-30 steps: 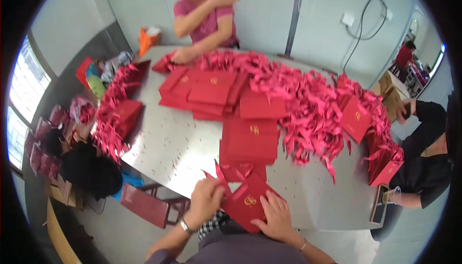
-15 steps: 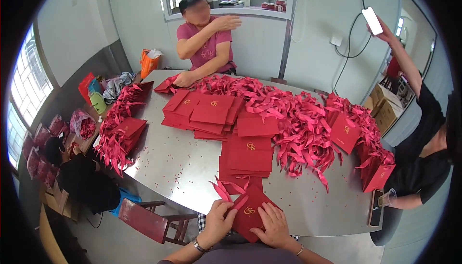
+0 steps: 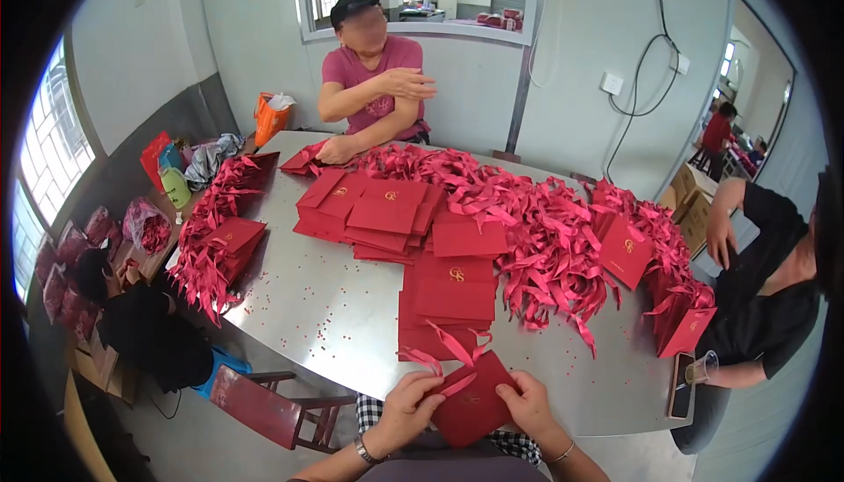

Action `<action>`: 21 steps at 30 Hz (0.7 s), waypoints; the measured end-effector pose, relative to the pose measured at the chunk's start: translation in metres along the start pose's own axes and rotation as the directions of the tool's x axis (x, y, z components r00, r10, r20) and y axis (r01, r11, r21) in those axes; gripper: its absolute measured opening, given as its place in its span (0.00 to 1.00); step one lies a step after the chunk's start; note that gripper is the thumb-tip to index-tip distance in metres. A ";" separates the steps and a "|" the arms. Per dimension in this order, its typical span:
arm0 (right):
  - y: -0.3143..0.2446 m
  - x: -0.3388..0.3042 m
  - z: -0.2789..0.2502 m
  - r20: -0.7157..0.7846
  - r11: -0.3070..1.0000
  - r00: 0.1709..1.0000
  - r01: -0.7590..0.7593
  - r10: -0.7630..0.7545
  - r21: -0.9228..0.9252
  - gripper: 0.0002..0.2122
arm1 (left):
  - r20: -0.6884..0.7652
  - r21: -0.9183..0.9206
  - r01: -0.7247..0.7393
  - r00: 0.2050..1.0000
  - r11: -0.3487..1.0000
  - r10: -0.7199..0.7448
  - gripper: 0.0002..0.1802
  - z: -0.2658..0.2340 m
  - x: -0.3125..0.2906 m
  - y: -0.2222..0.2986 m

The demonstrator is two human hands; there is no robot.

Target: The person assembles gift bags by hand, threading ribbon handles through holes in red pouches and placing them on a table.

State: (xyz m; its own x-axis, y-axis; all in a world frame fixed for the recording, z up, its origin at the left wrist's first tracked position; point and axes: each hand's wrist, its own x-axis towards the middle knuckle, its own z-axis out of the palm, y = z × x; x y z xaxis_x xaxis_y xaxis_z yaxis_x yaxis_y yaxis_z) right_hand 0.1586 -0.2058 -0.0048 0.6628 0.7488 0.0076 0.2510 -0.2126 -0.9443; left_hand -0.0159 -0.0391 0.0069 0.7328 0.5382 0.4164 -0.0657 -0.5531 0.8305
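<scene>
A small red paper gift bag (image 3: pixel 473 405) with a gold emblem hangs between my hands at the table's near edge. My left hand (image 3: pixel 406 413) is closed on its left side, beside the ribbon. My right hand (image 3: pixel 529 407) pinches the right edge, thumb in front and the other fingers behind. Pink ribbon (image 3: pixel 455 347) loops up from the bag's upper left. Just beyond it, flat red bags (image 3: pixel 453 293) lie in an overlapping stack.
Ribboned bags (image 3: pixel 554 253) heap across the metal table (image 3: pixel 352 324). More bags stand at the left (image 3: pixel 233 245). Across sits a person in pink (image 3: pixel 374 86); another in black (image 3: pixel 756 280) sits right, near a phone (image 3: pixel 680 385) and plastic cup (image 3: pixel 703 368). A wooden chair (image 3: pixel 255 405) stands left.
My right hand has gone from lying on the bag to gripping its right edge, and the bag has turned and come up. The person at the right has lowered the raised arm.
</scene>
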 end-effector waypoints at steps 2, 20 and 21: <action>-0.008 0.008 -0.009 -0.062 0.986 0.993 -0.089 0.099 0.140 0.08 | -0.098 0.075 -0.100 0.989 0.992 0.107 0.24 -0.004 0.011 0.006; -0.220 0.175 -0.047 -0.130 0.005 0.811 0.161 -0.570 0.987 0.11 | -0.270 0.173 0.059 0.963 0.983 -0.010 0.07 -0.014 -0.018 -0.036; -0.181 0.166 -0.040 -0.135 -0.081 0.841 0.108 -0.524 0.991 0.13 | -0.261 0.217 0.029 0.965 0.976 0.029 0.07 -0.011 -0.015 -0.041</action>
State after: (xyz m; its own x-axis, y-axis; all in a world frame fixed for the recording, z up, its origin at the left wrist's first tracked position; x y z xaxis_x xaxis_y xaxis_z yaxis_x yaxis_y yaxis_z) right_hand 0.2513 -0.0680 0.1809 0.5210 0.6567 0.5452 -0.6475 0.7203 -0.2488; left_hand -0.0317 -0.0175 -0.0297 0.5284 0.6689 0.5228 0.1038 -0.6621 0.7422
